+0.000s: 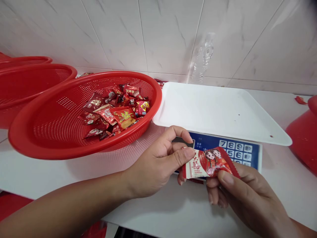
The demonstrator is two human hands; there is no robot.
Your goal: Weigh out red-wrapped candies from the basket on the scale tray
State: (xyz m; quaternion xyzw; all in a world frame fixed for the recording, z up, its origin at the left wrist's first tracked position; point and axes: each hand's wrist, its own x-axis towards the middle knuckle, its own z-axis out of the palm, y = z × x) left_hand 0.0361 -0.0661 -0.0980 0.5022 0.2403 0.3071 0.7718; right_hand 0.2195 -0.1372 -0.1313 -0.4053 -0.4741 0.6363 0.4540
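Between both hands is a red and cream wrapped candy (210, 162), printed with two cartoon figures and Chinese characters. My left hand (163, 158) pinches its left end between thumb and fingers. The lower right part is gripped by my right hand (250, 195), thumb on top. Right behind the candy sits a digital scale (257, 155) with a blue keypad, its display partly covered by my left hand. A white tray (210, 105) lies on top of the scale, with a few small dark specks on it.
A tilted red plastic basket (49, 122) holding several wrapped sweets (123, 115) stands at left. More red baskets (61, 71) are behind it. A clear plastic bottle (203, 59) stands by the tiled wall. A red container (304, 132) is at the right edge.
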